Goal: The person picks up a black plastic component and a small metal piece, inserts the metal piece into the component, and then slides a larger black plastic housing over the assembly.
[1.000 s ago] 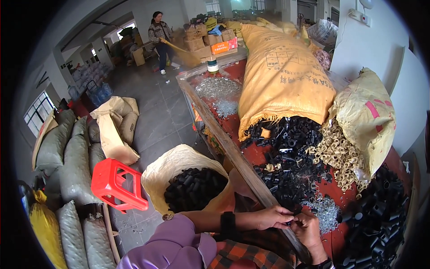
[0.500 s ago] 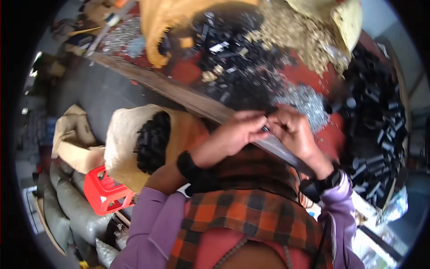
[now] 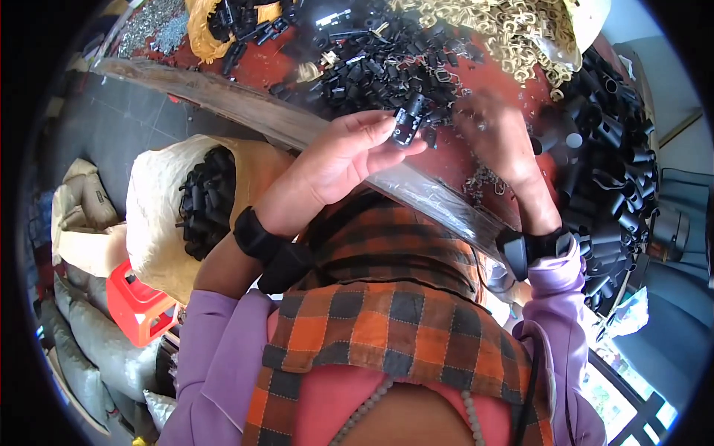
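Note:
A small black cylindrical plastic part with pale markings is held by my left hand, between thumb and fingers, above the table's near edge. Away from it, my right hand is over the red tabletop; its fingers are smeared by motion, so what they hold cannot be made out. Beyond both hands lies a heap of small black parts with metal rings among them. A few small silver metal pieces lie beside my right wrist.
Brass-coloured clips spill from a sack at the back. Black tubes are heaped at the right. A wooden board edges the table. At the left are a sack of black parts and a red stool.
My hands, together half a second ago, have come apart. The right one has shifted over the table, while the left now shows the black part in its fingers. The view has shifted too.

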